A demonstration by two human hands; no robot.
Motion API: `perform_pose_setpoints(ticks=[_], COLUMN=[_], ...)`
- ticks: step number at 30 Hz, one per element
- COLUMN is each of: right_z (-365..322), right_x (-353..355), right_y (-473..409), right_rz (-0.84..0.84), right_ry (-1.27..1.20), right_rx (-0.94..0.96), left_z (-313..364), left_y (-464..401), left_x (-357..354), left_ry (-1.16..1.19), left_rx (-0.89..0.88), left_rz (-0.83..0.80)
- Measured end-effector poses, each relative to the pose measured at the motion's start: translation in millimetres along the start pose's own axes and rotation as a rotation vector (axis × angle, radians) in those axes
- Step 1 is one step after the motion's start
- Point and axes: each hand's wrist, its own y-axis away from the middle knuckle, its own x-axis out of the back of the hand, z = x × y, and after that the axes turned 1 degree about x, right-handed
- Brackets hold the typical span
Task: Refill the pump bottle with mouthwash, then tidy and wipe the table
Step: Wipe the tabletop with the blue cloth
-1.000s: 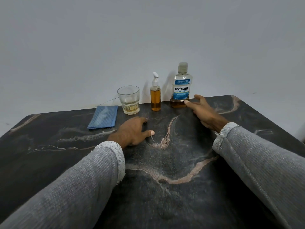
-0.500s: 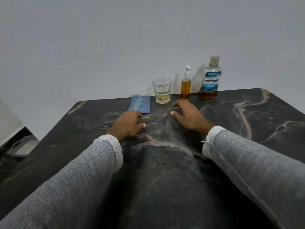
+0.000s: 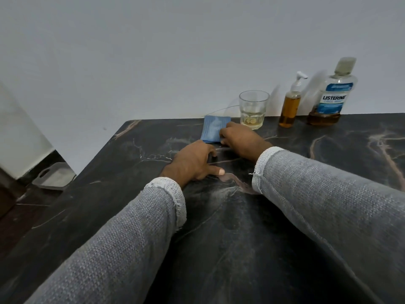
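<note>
Two hands rest low on the dark marble table, and both look empty of any bottle. The right hand reaches across to the folded blue cloth at the back edge; its fingertips touch the cloth's near corner, curled as if starting to pinch it, though I cannot tell whether it actually has a hold yet. The left hand lies loosely curled on the tabletop just in front of the cloth, thumb out, gripping nothing.

Along the wall stand three things in a row: a glass with a little pale liquid at the bottom, just right of the cloth; the pump bottle, upright with its pump on and amber liquid up to near the neck; and the mouthwash bottle, capped, with only a shallow amber layer left at its base.

Judging by those levels, the refill looks done: the pump bottle is full and closed, the mouthwash nearly drained. The bottles and glass stand lined up against the wall, so tidying seems largely finished too. What remains is the wipe, and the reach for the cloth suggests it is about to begin. No spill is visible on the marble, but its veining could hide drops.
</note>
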Motion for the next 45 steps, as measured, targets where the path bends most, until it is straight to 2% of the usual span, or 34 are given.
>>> perform_pose_setpoints(ticks=[7,14,17,24,29,32,38,41,45], right_z=[-5.1,-7.9,-3.8,4.5,10.9,13.6,17.1,15.9,10.6], right_x=[3.1,4.9,6.1,30.5,61.2,74.4,85.4,87.1,83.0], right_y=[-6.6,-12.2,-12.9,20.9,74.8,117.3,198.5,236.5,285.9], right_rz=[-0.016,-0.018,0.000,0.110,0.121,0.150,0.163,0.188,0.130], right_ry=[0.352,0.485,0.449,0.165,0.055,0.009,-0.024,-0.004,-0.002], right_rx=[0.138,0.199,0.205,0.132,0.093,0.066,-0.018,-0.048,-0.064], left_z=[-2.8,-2.7,-1.9,3.4,9.9,13.8,42.0,60.7,78.6], left_y=[-1.6,-0.3,-0.2,2.2,26.4,56.1,118.3,145.7,168.0], left_x=[0.4,-1.1,-0.8,-1.7,-3.4,-5.9,-15.0,-23.7,-40.0], left_ry=[-0.011,-0.008,-0.013,-0.057,0.096,0.211,0.277,0.276,0.260], left_rx=[-0.017,-0.008,-0.001,0.022,0.007,-0.035,-0.062,-0.086,-0.072], left_rz=[0.020,0.030,0.021,-0.004,0.013,0.085,0.239,0.256,0.216])
